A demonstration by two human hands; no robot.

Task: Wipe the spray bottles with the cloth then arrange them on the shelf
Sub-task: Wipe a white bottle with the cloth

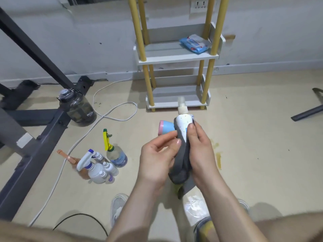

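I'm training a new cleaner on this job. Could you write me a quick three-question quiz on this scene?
1. True or false: spray bottles already stand on the shelf.
2. What is wrapped around the white spray bottle that the right hand grips? A) grey cloth B) blue wipes pack C) white cable
3. Fill in: the bottle with the yellow trigger stands on the ____.

Key: 1 false; 2 A; 3 floor.

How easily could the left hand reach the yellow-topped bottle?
Probably not yet: the left hand pinches the cloth round the white bottle. Otherwise the way to the yellow-topped bottle looks free.
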